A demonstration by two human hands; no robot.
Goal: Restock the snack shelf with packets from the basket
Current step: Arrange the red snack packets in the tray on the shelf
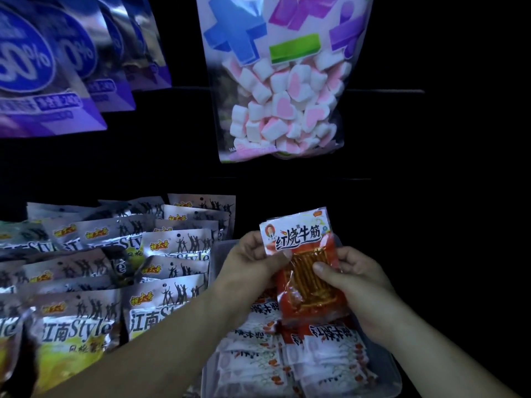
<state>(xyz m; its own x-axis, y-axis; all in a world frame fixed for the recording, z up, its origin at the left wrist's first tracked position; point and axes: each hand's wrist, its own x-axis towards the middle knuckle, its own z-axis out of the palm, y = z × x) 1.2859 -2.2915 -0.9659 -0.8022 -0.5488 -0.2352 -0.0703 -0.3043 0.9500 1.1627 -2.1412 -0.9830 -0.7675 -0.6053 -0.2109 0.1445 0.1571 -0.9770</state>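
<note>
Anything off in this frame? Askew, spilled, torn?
Nothing spilled or visibly torn. The red packet held by the left hand and right hand looks intact. Minor: packets in the clear tray lie with print inverted, and the silver packets overlap unevenly.

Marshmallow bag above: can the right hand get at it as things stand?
Probably: nothing stands between the right hand and the marshmallow bag, though that hand, like the left hand, grips the red packet.
</note>
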